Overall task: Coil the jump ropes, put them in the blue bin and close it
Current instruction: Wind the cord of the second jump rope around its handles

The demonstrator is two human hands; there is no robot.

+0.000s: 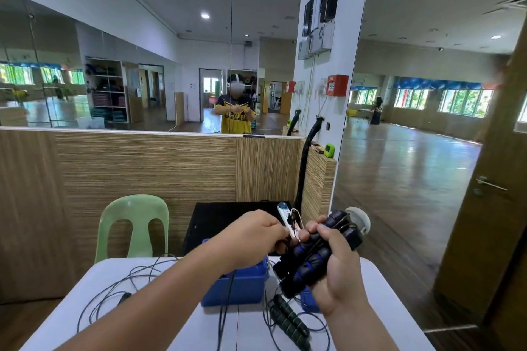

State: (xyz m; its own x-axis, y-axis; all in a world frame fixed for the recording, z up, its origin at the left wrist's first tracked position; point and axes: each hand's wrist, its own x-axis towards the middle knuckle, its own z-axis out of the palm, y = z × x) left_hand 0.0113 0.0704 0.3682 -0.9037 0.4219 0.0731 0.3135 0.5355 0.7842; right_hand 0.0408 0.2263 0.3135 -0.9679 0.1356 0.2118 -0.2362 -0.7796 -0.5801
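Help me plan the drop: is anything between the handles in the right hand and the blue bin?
Yes. The left hand and its forearm cross above the blue bin, hiding much of its opening, and a dark rope hangs down across its front wall. The right hand holds the handles up and right of it.

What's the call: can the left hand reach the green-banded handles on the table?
Probably not yet: left hand pinches a rope beside the handle bundle the right hand grips. The green-banded handles lie uncovered below, so reachable once it lets go.

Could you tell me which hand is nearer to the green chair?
Left. The left hand is right of the green chair; the right hand is farther right.
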